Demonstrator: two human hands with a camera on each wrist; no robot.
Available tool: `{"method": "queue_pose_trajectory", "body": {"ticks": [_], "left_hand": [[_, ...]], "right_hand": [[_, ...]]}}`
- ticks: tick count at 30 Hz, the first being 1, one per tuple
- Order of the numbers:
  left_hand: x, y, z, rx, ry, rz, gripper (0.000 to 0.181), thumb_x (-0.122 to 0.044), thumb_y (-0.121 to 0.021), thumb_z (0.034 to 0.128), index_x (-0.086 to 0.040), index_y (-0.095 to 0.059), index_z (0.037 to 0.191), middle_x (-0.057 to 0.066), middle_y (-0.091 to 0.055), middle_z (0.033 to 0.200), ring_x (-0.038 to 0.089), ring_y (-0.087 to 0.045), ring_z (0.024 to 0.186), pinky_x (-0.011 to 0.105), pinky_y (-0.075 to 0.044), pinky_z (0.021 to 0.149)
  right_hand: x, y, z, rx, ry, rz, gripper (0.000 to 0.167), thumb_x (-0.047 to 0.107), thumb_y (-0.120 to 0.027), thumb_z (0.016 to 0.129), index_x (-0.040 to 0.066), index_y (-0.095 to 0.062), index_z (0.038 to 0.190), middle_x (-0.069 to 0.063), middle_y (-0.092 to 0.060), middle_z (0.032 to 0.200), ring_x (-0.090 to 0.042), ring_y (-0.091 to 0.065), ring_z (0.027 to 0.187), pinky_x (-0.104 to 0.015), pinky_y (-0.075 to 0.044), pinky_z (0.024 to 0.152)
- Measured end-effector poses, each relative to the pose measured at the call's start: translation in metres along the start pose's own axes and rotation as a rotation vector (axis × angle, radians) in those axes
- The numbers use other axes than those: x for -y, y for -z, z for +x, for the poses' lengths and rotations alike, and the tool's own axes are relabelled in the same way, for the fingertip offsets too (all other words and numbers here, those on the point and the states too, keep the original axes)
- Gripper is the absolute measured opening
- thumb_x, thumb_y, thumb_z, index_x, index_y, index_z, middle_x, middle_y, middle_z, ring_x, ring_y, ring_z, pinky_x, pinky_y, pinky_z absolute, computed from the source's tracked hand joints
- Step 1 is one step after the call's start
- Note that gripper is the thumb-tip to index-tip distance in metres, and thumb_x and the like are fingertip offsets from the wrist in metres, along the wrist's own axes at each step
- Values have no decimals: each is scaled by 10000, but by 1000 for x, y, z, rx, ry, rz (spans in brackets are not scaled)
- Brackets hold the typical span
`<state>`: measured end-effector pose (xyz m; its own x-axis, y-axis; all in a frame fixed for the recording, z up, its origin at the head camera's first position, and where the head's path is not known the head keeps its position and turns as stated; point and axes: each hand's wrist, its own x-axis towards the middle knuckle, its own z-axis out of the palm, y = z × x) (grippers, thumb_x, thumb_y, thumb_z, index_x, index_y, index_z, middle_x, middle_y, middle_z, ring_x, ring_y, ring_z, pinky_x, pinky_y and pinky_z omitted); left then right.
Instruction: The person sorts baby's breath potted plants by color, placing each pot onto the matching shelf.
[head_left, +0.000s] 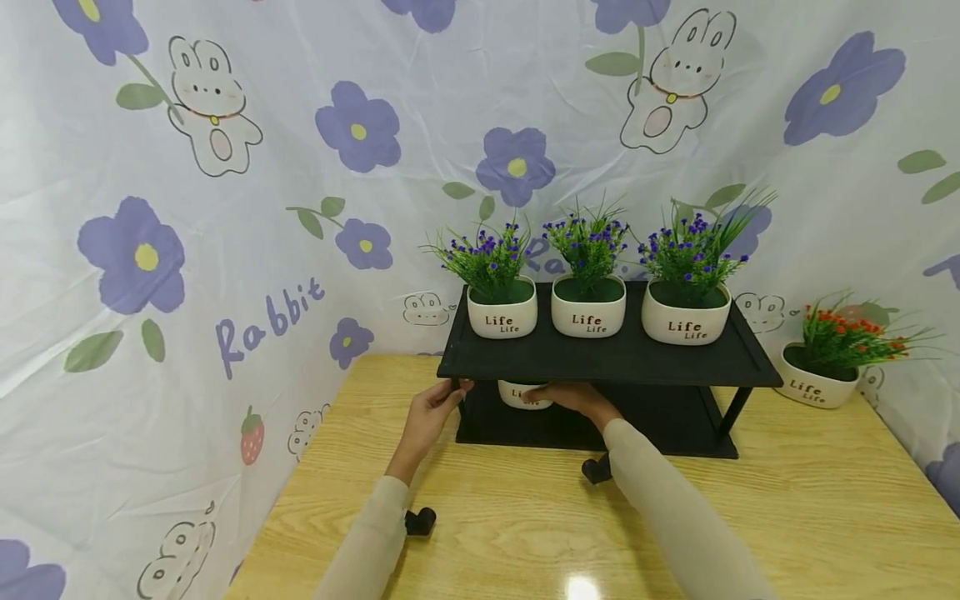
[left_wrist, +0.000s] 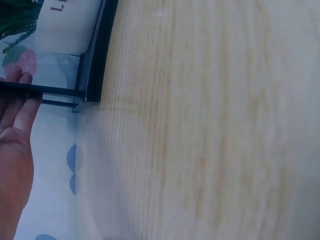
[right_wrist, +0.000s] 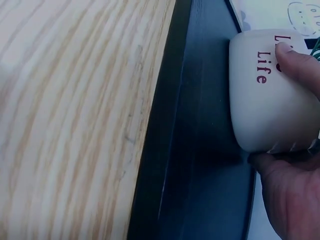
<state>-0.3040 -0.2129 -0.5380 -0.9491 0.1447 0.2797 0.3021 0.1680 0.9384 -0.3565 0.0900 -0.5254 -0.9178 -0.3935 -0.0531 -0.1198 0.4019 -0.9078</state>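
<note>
Now, inside the black two-tier shelf (head_left: 607, 357), my right hand (head_left: 573, 396) is wrapped around the white oval ceramic-looking pot (right_wrist: 267, 110) at its right end, long axis lengthwise; my left hand (head_left: 431, 408) pinches the slim black left post (left_wrist: 62, 91).

White creased cloth (head_left: 285, 50), purple flowers (head_left: 358, 132), cartoon rabbits (head_left: 217, 143), wood-grain tabletop (head_left: 510, 500), 1 bright glare spot (head_left: 582, 587)

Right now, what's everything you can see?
shelf: one, black, on the table
table: one, light brown, under the shelf
purple-flower pots: three, white, on the shelf's top
red-flower pot: one, white, table's right side
lower pot: one, white, between shelf levels
cloth: one, white with patterns, behind
small gadgets: two, black, beside the sleeves
sleeves: two, beige, on the arms
left fingers: one set, bare, at the shelf's left post
right fingers: one set, bare, holding lower pot
</note>
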Motion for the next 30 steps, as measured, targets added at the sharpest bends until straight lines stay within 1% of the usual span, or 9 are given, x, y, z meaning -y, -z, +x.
{"method": "queue_pose_trajectory", "body": {"ticks": [6,12,15,17,21,24,27,29,30], "left_hand": [[-2,-1,1,13,8,-11,341,-200,-655,1079,-72,-705,1391,210,-714,1375,335,-645,1367,342,-537,1126],[-1,-1,1,14,12,-18,348,-205,-655,1078,-66,-700,1395,190,-719,1375,335,-640,1373,369,-522,1144],[0,-2,0,11,9,-17,345,-190,-654,1078,-60,-700,1394,182,-725,1368,338,-643,1368,359,-529,1136],[0,-3,0,5,10,-15,336,-179,-652,1078,-63,-705,1389,175,-730,1361,332,-648,1363,346,-534,1129],[0,-4,0,-5,10,-11,324,-166,-648,1079,-67,-713,1380,171,-738,1349,326,-654,1356,341,-541,1123],[0,-4,0,-11,18,-6,318,-177,-651,1079,-75,-721,1373,163,-744,1340,321,-663,1345,339,-547,1118],[0,-3,0,-14,30,-5,311,-184,-653,1079,-82,-728,1363,158,-748,1334,316,-672,1333,321,-560,1100],[1,-1,0,-16,30,-10,308,-173,-650,1079,-81,-727,1364,164,-748,1333,318,-674,1330,304,-567,1086],[1,-1,-1,-16,28,-12,312,-167,-648,1080,-79,-723,1369,168,-745,1337,321,-673,1331,294,-568,1081]], "right_hand": [[-1,3,-1,8,-6,21,794,297,-842,932,122,-461,1606,-140,-465,1650,-398,-464,1509,-611,-330,1276],[-4,4,-1,15,-21,-2,774,356,-837,931,122,-496,1585,-143,-498,1622,-400,-506,1470,-615,-365,1252],[-5,4,-1,17,-23,-1,764,372,-832,932,119,-508,1576,-146,-501,1619,-401,-513,1462,-615,-368,1250],[-5,4,-2,20,-40,-4,766,389,-829,931,123,-511,1575,-143,-496,1625,-402,-509,1466,-616,-369,1250],[-5,4,-4,36,-83,-23,819,437,-807,938,121,-464,1611,-162,-438,1668,-423,-460,1507,-628,-354,1255],[-6,4,-5,52,-116,-44,823,499,-779,945,108,-483,1606,-183,-403,1692,-443,-422,1533,-634,-359,1249],[-8,4,-5,70,-99,-31,807,483,-762,965,108,-470,1617,-191,-360,1716,-453,-396,1549,-635,-372,1241],[-9,5,-6,72,-55,-14,757,422,-755,990,110,-470,1617,-190,-376,1708,-452,-424,1533,-630,-390,1233],[-10,6,-7,65,-31,-5,730,385,-757,997,109,-477,1611,-190,-412,1686,-448,-457,1509,-627,-406,1223]]}}
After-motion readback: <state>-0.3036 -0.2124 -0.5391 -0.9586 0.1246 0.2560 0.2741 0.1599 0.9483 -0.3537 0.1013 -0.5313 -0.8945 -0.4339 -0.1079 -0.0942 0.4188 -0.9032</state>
